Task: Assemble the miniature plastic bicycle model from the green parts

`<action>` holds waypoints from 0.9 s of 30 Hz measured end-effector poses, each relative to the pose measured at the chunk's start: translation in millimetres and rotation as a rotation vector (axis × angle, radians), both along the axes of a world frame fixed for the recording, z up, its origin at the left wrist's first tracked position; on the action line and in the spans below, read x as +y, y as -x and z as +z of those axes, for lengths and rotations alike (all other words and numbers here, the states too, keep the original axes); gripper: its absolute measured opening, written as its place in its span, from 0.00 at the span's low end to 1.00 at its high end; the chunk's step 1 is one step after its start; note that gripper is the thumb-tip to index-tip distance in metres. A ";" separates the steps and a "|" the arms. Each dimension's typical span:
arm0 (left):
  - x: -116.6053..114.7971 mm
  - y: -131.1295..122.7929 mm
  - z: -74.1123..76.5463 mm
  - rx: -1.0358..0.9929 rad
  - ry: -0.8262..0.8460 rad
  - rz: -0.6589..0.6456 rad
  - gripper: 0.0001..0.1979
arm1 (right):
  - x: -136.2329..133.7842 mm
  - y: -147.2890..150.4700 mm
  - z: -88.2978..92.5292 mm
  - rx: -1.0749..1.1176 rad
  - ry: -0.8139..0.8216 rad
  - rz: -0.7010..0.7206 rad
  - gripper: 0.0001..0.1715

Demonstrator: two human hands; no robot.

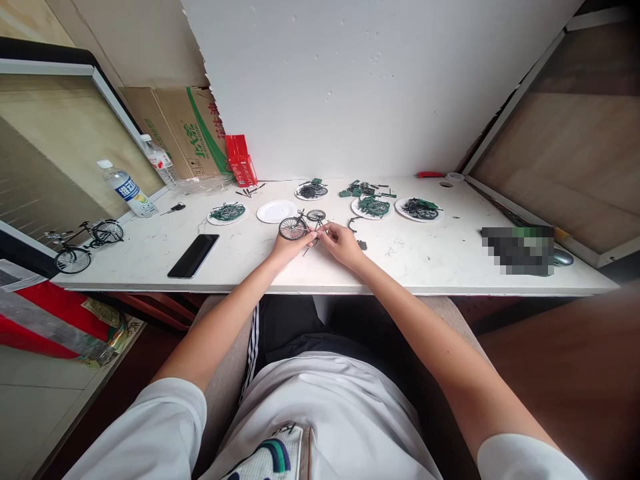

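Just above the front half of the white table, my left hand (291, 247) grips a small black model bicycle (293, 228), its two spoked wheels pointing up and away from me. My right hand (343, 244) is closed with fingertips pinched at the bicycle's frame, touching it close to my left fingers. Whether a tiny part sits between those right fingertips is hidden. A dark green piece (362, 245) lies beside my right hand, and a thin curved black part (353, 224) is behind it. Beyond the bicycle lies a white paper plate (275, 212).
Plates of green and black parts (227, 213) line the back, with loose green pieces (350, 192) among them. A black phone (194, 256) and an assembled model bicycle (90, 241) are at left, near a bottle (127, 189). A red box (241, 161) stands behind; a blurred dark object (517, 251) lies right.
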State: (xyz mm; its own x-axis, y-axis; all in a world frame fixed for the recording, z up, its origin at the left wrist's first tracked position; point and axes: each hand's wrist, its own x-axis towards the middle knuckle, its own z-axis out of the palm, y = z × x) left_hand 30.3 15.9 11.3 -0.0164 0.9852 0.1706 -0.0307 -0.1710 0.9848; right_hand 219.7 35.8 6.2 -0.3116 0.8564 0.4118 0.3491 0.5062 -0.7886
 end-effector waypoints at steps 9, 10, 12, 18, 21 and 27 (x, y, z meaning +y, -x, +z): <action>9.4 2.9 -6.3 -0.013 -0.040 0.048 0.20 | 6.7 -3.1 -3.1 0.068 -0.186 -0.141 0.30; 9.5 3.1 -6.5 -0.015 -0.036 0.055 0.21 | 10.6 -3.8 -6.0 0.054 -0.215 -0.175 0.30; 9.5 3.5 -6.8 -0.020 -0.032 0.075 0.22 | 17.5 -4.5 -11.5 0.047 -0.263 -0.226 0.29; 10.6 5.1 -8.6 -0.023 -0.061 0.103 0.22 | 14.3 -3.5 -10.7 0.123 -0.277 -0.203 0.25; 11.2 5.5 -9.4 -0.029 -0.086 0.123 0.21 | 5.2 -2.8 -3.7 0.153 -0.249 -0.216 0.25; 11.1 4.4 -9.1 -0.010 -0.123 0.138 0.22 | 1.5 -2.3 1.5 0.139 -0.302 -0.225 0.29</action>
State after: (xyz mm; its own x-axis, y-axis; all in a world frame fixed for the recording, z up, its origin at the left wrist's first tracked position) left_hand 25.9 27.0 2.3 -0.1520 0.9451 0.2891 -0.0082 -0.2937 0.9559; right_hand 221.9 37.4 7.8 -0.0538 0.7306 0.6807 0.3785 0.6457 -0.6632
